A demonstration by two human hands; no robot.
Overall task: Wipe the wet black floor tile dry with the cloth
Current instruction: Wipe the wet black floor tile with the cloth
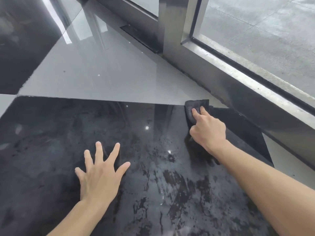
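A large glossy black floor tile [68,133] fills the lower view, with streaks and patches of water across its middle and right part. My right hand [208,132] grips a dark grey cloth [192,106] and presses it on the tile's far right corner. Part of the cloth is hidden under that hand. My left hand [100,174] lies flat on the tile with its fingers spread, holding nothing.
A light grey tile [102,74] lies beyond the black one, and another black tile [22,48] is at the far left. A metal window and door frame [230,72] runs diagonally along the right, with a dark floor slot [139,38] near its base.
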